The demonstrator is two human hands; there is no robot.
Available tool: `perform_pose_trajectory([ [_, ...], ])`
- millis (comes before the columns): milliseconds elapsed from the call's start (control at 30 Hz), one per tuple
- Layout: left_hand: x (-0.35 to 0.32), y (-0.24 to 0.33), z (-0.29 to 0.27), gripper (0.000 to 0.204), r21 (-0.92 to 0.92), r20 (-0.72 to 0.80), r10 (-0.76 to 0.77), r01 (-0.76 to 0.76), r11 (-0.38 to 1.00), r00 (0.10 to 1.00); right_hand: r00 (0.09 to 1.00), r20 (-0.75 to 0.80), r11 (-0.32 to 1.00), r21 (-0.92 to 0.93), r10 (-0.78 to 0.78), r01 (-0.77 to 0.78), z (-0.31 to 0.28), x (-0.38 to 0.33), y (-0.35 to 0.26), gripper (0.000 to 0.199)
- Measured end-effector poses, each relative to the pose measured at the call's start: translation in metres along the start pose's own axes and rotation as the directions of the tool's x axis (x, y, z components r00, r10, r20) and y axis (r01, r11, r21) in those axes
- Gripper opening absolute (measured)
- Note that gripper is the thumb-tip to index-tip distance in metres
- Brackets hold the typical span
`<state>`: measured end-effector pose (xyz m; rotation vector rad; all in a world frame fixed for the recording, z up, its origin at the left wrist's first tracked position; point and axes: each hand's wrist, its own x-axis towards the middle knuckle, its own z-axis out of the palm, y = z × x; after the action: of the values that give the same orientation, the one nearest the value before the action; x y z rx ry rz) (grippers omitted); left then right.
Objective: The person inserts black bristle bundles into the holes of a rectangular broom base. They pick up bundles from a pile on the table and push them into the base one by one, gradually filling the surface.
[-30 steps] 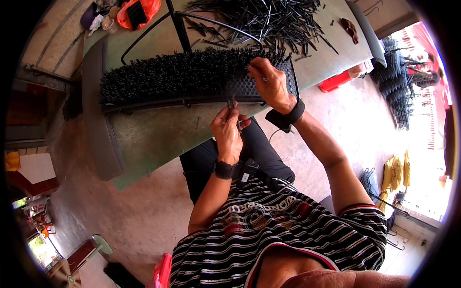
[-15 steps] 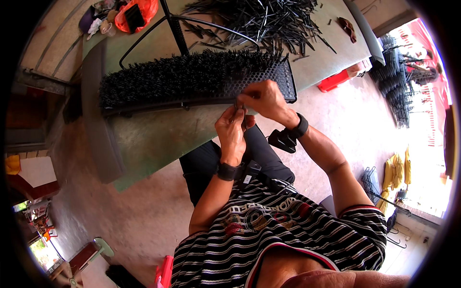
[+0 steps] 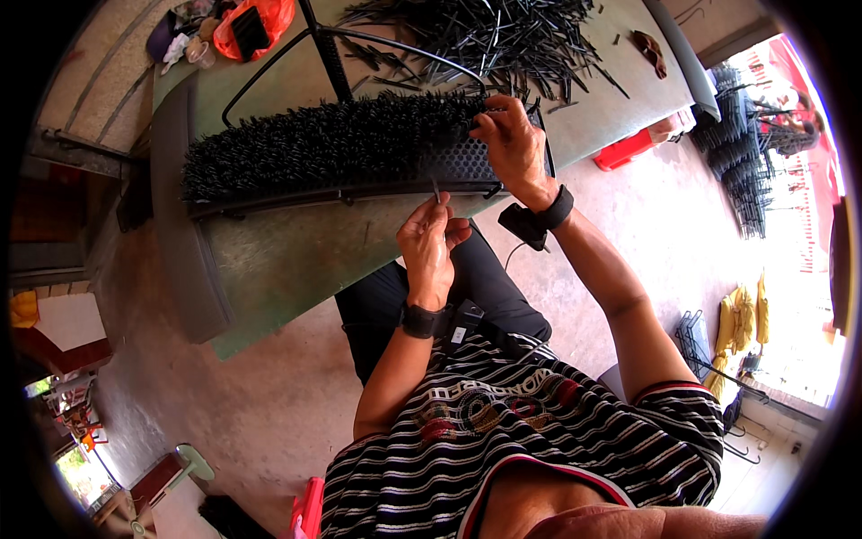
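Plainly, the left hand (image 3: 428,250) pinches a blurred strip (image 3: 437,191); whether the curled right hand (image 3: 518,159) grips anything, I cannot tell.

Long black perforated panel (image 3: 465,163) lying lengthwise left-right on the green tabletop (image 3: 296,274). Dense short black bristle-like tufts (image 3: 305,148) cover the left and middle; bare round holes show toward the right. Thin dark strip (image 3: 436,191): end pointing up at panel's near edge, contact unclear.

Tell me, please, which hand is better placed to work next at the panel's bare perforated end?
Probably right: the right hand is at the bare end, while the left hand, lower in view, pinches a thin strip.
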<state>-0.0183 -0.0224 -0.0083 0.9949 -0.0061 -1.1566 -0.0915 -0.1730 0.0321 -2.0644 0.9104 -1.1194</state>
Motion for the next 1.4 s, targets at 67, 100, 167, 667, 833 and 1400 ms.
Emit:
perform_pose_trajectory([
  [67, -0.001, 0.001, 0.000, 0.018, 0.005, -0.004, 0.002, -0.002, 1.000, 1.000, 0.998, 0.045, 0.997, -0.061, -0.050, 0.052, 0.000, 0.001, 0.001, 0.019],
  [100, -0.001, 0.001, 0.000, 0.018, 0.007, -0.003, 0.001, -0.001, 1.000, 1.000, 0.991, 0.083, 0.987, -0.112, -0.103, 0.112, 0.000, 0.003, 0.004, 0.016],
  [167, -0.001, 0.001, -0.001, 0.018, 0.014, 0.000, 0.000, 0.000, 1.000, 1.000, 0.965, 0.154, 0.943, -0.229, -0.212, 0.243, -0.001, 0.004, 0.005, 0.013],
  [667, -0.007, 0.001, 0.015, 0.030, 0.175, 0.124, -0.062, 0.040, 0.984, 0.990, 0.958, 0.109, 0.941, 0.187, 0.267, -0.283, -0.023, -0.006, -0.024, 0.015],
  [833, -0.007, -0.001, 0.013, 0.029, 0.238, 0.180, -0.128, 0.083, 0.968, 0.975, 0.995, -0.056, 0.997, -0.011, -0.083, 0.082, -0.021, 0.003, -0.010, 0.019],
  [1400, -0.002, -0.005, 0.012, 0.023, 0.446, 0.304, 0.064, -0.201, 0.872, 0.951, 0.975, 0.155, 0.919, -0.338, -0.157, 0.202, -0.030, 0.011, -0.007, 0.012],
])
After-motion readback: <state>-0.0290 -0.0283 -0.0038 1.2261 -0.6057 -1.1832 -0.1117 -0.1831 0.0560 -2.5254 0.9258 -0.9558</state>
